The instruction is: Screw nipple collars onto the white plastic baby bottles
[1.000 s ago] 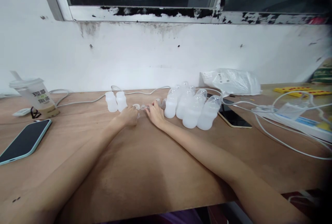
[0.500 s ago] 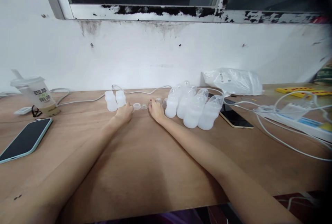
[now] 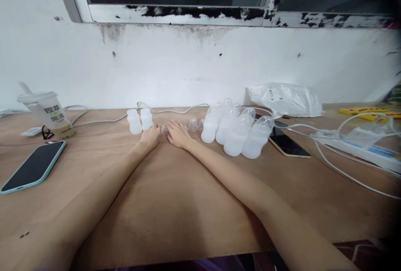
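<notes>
Close together near the back of the table are my two hands. My left hand (image 3: 152, 136) has its fingers curled beside two frosted white baby bottles (image 3: 134, 122) without caps; whatever it grips is hidden. Just to the right, my right hand (image 3: 178, 134) reaches over the spot where small parts lie, its fingers bent down and what is under them hidden. A bit of a whitish ring (image 3: 164, 129) shows between the hands. Clear dome caps (image 3: 192, 124) stand right of my right hand. Further right, several frosted bottles (image 3: 234, 140) with clear domed caps are grouped upright.
On the left are a drink cup with a straw (image 3: 52, 114) and a phone (image 3: 34, 166). A second phone (image 3: 288, 142), a clear plastic bag (image 3: 286, 99), a power strip (image 3: 360, 147) with loose white cables and a yellow item (image 3: 366, 113) lie on the right.
My right hand has moved left toward my left hand. It now covers the small clear piece and most of the ring that lay exposed between them. The dome caps behind it show more.
</notes>
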{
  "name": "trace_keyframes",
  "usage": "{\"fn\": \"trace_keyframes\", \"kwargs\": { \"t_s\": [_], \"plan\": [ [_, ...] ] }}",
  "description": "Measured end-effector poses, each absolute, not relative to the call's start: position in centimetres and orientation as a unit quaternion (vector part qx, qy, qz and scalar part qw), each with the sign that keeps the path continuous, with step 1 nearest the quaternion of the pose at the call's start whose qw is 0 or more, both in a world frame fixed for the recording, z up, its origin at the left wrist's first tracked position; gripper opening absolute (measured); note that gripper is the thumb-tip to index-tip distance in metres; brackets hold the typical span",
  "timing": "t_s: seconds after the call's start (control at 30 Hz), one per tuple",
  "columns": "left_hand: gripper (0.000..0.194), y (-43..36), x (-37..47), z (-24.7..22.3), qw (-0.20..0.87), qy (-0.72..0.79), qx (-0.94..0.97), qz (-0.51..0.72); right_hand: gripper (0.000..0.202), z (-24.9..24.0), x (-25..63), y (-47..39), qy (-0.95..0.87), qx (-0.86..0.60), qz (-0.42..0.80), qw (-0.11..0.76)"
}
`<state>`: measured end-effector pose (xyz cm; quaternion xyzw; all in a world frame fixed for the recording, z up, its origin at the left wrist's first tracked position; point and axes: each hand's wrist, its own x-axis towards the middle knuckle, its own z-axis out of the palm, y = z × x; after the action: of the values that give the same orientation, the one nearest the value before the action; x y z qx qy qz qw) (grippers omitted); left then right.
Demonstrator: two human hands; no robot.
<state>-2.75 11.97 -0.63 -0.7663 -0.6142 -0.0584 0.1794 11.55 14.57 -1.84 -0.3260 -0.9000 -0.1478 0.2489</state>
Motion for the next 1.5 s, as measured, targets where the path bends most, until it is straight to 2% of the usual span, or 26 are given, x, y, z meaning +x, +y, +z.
{"fn": "trace_keyframes", "kwargs": {
  "t_s": [0.33, 0.83, 0.93, 1.03, 1.13, 1.3, 1.4, 1.5],
  "plan": [
    [0.024, 12.4, -3.1, -1.5, 0.180, -0.603, -0.772, -0.087, 0.030, -2.3, 11.5, 15.1, -0.897, -0.357, -0.092, 0.242],
    [0.031, 11.8, -2.9, -1.0, 0.160, -0.587, -0.786, -0.111, 0.031, -2.2, 11.6, 14.9, -0.889, -0.377, -0.096, 0.240],
    [0.033, 11.4, -3.6, -0.1, 0.193, -0.585, -0.767, -0.181, 0.030, -1.8, 11.7, 14.6, -0.885, -0.356, -0.108, 0.280],
    [0.039, 11.3, -5.6, 0.6, 0.262, -0.569, -0.683, -0.376, 0.027, -1.5, 11.7, 13.3, -0.893, -0.312, -0.115, 0.305],
    [0.052, 11.9, -8.4, 0.1, 0.267, -0.589, -0.570, -0.507, 0.025, -1.5, 12.2, 10.8, -0.912, -0.255, -0.109, 0.303],
    [0.045, 13.1, -11.4, -1.6, 0.131, -0.645, -0.531, -0.534, 0.026, -1.1, 14.7, 6.1, -0.928, -0.219, -0.141, 0.268],
    [0.044, 13.2, -11.3, -1.8, 0.111, -0.649, -0.544, -0.520, 0.032, 0.9, 16.5, 5.3, -0.888, -0.299, -0.221, 0.270],
    [0.044, 13.1, -10.8, -1.7, 0.119, -0.647, -0.568, -0.495, 0.037, 4.3, 17.7, 6.1, -0.809, -0.431, -0.252, 0.310]
  ]
}}
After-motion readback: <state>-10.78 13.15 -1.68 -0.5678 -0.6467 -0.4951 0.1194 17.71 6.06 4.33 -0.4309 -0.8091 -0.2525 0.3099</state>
